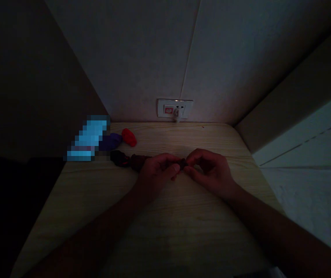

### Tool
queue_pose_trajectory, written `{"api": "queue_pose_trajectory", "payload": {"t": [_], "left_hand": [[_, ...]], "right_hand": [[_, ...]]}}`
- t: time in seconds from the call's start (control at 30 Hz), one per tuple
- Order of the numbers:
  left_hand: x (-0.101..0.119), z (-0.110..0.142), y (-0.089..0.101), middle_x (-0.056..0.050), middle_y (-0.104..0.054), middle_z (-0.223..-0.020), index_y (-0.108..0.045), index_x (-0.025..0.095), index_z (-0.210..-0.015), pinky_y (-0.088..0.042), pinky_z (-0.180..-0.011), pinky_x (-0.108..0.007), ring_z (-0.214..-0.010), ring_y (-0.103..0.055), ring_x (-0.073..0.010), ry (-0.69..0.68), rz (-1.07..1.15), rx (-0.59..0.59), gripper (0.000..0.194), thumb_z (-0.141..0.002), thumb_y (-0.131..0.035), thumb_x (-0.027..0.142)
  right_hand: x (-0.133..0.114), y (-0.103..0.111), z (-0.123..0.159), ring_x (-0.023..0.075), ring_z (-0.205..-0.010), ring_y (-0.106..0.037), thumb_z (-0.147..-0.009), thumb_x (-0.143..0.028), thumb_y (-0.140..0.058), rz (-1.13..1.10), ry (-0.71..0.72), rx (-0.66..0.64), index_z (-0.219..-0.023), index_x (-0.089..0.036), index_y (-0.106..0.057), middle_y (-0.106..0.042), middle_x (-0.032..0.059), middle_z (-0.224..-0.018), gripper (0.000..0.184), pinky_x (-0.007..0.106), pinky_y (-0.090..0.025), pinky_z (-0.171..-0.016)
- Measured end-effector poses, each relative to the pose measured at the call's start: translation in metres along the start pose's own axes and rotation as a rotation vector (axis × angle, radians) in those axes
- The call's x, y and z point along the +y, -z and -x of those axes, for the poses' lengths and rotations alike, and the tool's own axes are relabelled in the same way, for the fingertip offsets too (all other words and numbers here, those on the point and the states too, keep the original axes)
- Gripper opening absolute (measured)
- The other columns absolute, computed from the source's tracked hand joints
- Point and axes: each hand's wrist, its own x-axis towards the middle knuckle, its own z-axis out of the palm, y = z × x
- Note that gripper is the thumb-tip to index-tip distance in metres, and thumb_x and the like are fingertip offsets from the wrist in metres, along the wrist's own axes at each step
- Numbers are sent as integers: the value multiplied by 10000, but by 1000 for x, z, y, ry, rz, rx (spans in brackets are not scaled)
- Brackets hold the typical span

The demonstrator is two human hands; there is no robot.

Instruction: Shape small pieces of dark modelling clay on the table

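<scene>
Both hands meet over the middle of the wooden tabletop, pinching a small dark lump that looks like modelling clay. My left hand is closed on its left side, thumb and fingers around it. From the right, my right hand grips the other end between thumb and fingertips. Just left of my left hand lies a dark reddish-brown lump, partly hidden by that hand. A black lump touches or nearly touches its left end. Dim light hides the finer detail.
Behind these lie a red lump and a purple lump. A glowing, pixelated rectangular thing stands at the table's left edge. On the wall behind is a socket with a plug in it. A pale panel borders the right.
</scene>
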Motion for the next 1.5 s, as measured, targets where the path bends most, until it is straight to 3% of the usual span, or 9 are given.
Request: {"api": "queue_pose_trajectory", "payload": {"t": [0.23, 0.97, 1.13, 1.3, 1.5], "left_hand": [[-1, 1, 0, -28, -730, -735, -759, 151, -920, -498, -575, -263, -599, -603, -128, -12, -22, 19, 194, -780, -759, 285], [-1, 0, -1, -30, -728, -721, -759, 153, -915, -498, -572, -265, -600, -604, -134, -18, -5, 24, 201, -789, -757, 310], [-2, 0, -1, -45, -747, -745, -751, 146, -881, -514, -586, -279, -599, -631, -141, -11, -2, 29, 185, -789, -753, 307], [0, 0, -1, -33, -732, -696, -749, 148, -843, -504, -573, -276, -571, -612, -135, 21, -44, 2, 161, -769, -742, 291], [2, 0, -2, -29, -716, -685, -753, 153, -819, -471, -540, -262, -566, -580, -128, 30, -63, 4, 162, -748, -740, 298]], "right_hand": [[-1, 0, -2, 169, -719, -708, -758, -374, -906, 7, -62, 28, -897, -214, -758, -768, 32, -804, 259, 292, -595, -675], [-3, 1, -4, 161, -645, -729, -778, -339, -886, -15, -91, 68, -859, -223, -800, -796, 26, -750, 165, 263, -591, -590], [-3, 3, -5, 146, -739, -747, -848, -286, -827, -34, -79, 110, -1002, -252, -813, -807, 23, -845, 158, 245, -595, -665], [-5, 5, -8, 153, -754, -719, -883, -276, -793, 0, 7, 37, -938, -228, -824, -774, 41, -846, 79, 274, -585, -683], [-5, 4, -8, 155, -735, -705, -863, -329, -818, -54, -52, -16, -888, -201, -797, -753, 37, -798, 132, 283, -586, -687]]}}
